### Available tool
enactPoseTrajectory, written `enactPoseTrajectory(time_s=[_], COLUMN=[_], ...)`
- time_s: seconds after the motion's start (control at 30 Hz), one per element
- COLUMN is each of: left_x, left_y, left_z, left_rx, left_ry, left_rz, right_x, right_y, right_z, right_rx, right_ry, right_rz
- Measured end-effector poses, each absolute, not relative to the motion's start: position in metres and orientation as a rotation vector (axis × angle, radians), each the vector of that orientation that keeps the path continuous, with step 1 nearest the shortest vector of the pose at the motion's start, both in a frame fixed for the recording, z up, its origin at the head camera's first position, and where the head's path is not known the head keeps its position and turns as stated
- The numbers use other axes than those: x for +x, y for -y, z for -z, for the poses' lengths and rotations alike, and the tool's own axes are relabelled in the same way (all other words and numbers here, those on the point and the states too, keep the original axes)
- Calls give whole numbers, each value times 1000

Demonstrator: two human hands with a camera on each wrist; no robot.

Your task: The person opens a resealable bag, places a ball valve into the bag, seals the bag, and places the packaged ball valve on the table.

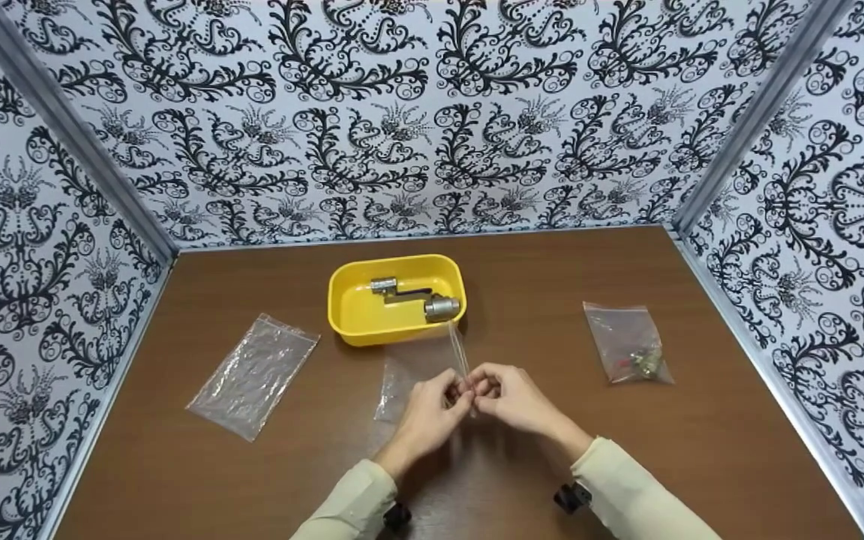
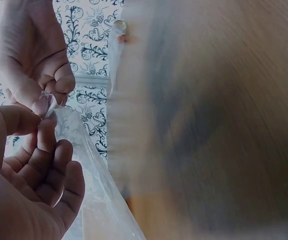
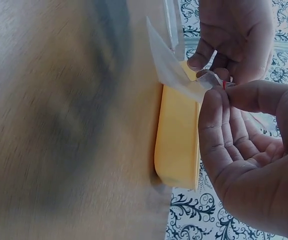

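Both hands meet at the edge of a clear plastic zip bag [image 1: 411, 367], just in front of the yellow tray. My left hand [image 1: 432, 409] pinches the bag's edge between thumb and forefinger, its other fingers curled. From the right, my right hand [image 1: 514, 397] pinches the same edge close beside it. In the left wrist view the bag [image 2: 101, 185] hangs down from the fingertips, see-through. A small red mark shows on the bag's edge at the right fingertips in the right wrist view. Inside the yellow tray [image 1: 361, 336] lie metal valve fittings [image 1: 442, 307], one with a dark lever handle.
On the brown table [image 1: 537, 277], a flat clear bag [image 1: 256, 379] lies to the left. A zip bag [image 1: 623, 337] with small brass-coloured and red parts lies to the right. Patterned panels [image 1: 432, 120] wall the table at the back and both sides.
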State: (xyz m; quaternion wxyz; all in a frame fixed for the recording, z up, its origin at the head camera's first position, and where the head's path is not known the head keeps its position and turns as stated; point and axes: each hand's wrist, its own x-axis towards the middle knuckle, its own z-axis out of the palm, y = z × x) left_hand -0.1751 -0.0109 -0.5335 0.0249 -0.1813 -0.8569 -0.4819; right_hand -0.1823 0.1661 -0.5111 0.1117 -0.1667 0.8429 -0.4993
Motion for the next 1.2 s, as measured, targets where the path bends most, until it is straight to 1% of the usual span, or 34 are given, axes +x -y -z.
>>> enactPoseTrajectory(time_s=[0.63,1.0,1.2], left_x=[-174,-174,-175], left_y=[10,8,7], left_z=[534,534,533], left_rx=[-510,-519,-506], left_ry=[2609,2569,2553], left_rz=[1563,1517,1551], right_x=[-182,-182,-183], right_y=[-163,-164,-164], right_z=[512,513,516], right_rx=[-459,-419,-392], right_ry=[-2508,-2594,-2546], right_rz=[1452,1344,1405])
